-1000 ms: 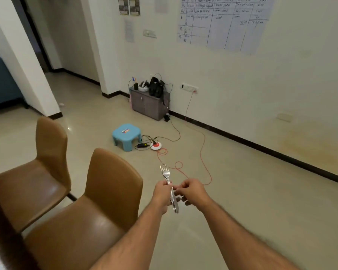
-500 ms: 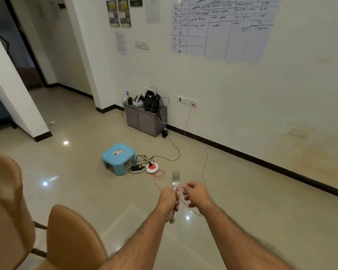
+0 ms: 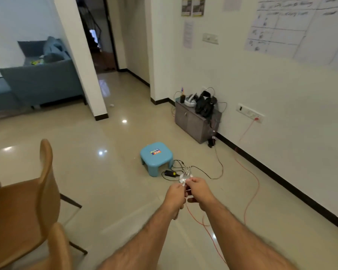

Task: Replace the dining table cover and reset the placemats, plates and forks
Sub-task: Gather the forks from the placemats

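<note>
Glossy beige floor tiles [image 3: 109, 172] catch ceiling lights in a white-walled room where a person stands with both forearms stretched forward. Far left of the fingers, a blue-grey upholstered sofa [image 3: 37, 82] sits beyond a white pillar, its near end cut by the frame edge. Closer, a tan moulded chair [image 3: 27, 201] with a thin curved back and dark metal legs is cropped at the lower left corner.

Just beyond the fingers, a pale blue plastic stool [image 3: 156, 156] with rounded corners and a bright sticker stands on the tiles, beside a black power adapter [image 3: 170, 173] and tangled dark cords.

At centre, the left hand [image 3: 175, 195] is curled round the handle of a shiny metal fork [image 3: 186, 177], tines pointing up and away, above the knuckles. The right hand [image 3: 199, 190] touches it alongside, thumb and forefinger pinching the neck just below the tines. Most of the handle is hidden inside the left fist; a blurred sliver shows under it. Whether more than one fork is held cannot be told.

Right of the fingers, an orange cable [image 3: 252, 191] loops across the floor to a wall socket [image 3: 249, 113]. A low grey cabinet [image 3: 195, 123] carries dark gear too small to identify. Handwritten paper charts [image 3: 293, 30] on the wall are blurred and cut off at the top right.
</note>
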The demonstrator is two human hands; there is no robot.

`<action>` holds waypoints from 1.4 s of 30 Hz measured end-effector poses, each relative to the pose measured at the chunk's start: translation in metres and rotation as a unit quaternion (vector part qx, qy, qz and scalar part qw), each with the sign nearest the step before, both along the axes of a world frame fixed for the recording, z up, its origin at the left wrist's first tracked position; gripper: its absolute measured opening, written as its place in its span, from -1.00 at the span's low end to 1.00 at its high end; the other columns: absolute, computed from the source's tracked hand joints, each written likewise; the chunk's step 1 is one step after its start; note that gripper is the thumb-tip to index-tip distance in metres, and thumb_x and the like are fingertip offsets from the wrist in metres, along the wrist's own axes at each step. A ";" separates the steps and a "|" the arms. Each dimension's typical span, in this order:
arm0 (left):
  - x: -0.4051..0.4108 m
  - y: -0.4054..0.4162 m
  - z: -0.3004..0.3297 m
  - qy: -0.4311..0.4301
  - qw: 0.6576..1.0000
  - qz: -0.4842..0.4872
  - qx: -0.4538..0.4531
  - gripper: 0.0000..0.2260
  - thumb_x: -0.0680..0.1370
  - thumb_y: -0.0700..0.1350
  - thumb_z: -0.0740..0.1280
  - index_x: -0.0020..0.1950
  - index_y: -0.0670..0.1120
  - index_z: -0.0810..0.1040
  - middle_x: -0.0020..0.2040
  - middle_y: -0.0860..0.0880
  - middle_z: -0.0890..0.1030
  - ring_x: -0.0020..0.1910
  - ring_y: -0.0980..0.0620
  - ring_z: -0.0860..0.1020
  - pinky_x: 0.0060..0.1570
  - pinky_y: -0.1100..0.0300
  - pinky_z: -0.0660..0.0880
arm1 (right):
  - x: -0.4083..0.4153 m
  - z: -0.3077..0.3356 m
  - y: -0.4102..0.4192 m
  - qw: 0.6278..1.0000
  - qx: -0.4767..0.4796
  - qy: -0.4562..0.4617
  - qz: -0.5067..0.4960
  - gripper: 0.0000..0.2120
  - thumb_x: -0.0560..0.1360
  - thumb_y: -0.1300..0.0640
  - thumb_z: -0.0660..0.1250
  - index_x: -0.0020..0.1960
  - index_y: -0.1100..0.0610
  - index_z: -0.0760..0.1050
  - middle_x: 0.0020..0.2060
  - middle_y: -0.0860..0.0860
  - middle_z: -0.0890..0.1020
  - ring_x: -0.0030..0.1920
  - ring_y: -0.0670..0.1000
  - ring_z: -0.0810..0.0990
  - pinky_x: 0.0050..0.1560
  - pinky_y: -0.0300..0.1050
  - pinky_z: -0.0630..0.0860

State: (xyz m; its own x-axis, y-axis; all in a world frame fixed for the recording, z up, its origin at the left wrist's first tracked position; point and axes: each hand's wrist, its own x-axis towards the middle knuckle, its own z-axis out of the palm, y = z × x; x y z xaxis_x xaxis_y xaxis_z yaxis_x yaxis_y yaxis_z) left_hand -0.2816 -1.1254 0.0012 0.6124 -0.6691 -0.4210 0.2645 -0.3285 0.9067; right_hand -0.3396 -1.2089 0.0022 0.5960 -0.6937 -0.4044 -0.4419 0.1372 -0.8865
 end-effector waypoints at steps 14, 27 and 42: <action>0.316 -0.075 0.018 -0.039 0.987 0.154 0.019 -0.73 0.61 -0.19 0.12 -0.23 -0.10 0.51 -0.42 0.01 0.42 -0.60 0.13 0.33 -0.54 0.32 0.20 | 0.326 0.031 -0.079 0.983 0.039 0.000 0.177 -0.81 0.59 0.05 0.24 -0.11 0.11 0.55 -0.37 -0.01 0.53 -0.40 -0.05 0.58 -0.33 -0.19 0.47; 0.598 -0.090 0.011 0.016 0.937 0.349 -0.016 -0.75 0.64 -0.13 0.09 -0.16 -0.15 0.47 -0.42 -0.03 0.40 -0.54 0.08 0.28 -0.49 0.25 0.23 | 0.648 0.025 -0.112 0.925 0.010 0.012 0.380 -0.82 0.58 0.07 0.26 -0.11 0.11 0.58 -0.39 0.01 0.56 -0.39 -0.01 0.59 -0.31 -0.17 0.46; 0.892 0.034 0.016 0.054 0.812 0.576 -0.075 -0.79 0.64 -0.13 0.12 0.04 -0.17 0.52 -0.29 -0.08 0.52 -0.49 0.10 0.44 -0.46 0.24 0.40 | 0.994 0.023 0.018 0.802 0.009 0.017 0.596 -0.82 0.58 0.03 0.29 -0.12 0.11 0.55 -0.39 -0.02 0.58 -0.38 0.00 0.58 -0.30 -0.16 0.49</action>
State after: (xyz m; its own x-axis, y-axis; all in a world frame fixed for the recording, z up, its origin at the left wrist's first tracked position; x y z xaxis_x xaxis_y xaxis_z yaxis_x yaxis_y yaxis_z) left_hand 0.6106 -1.0915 0.0175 0.8331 0.2734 -0.4808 0.3991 0.3049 0.8648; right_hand 0.6542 -1.1905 0.0249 0.8198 0.3679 -0.4388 -0.2929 -0.3891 -0.8734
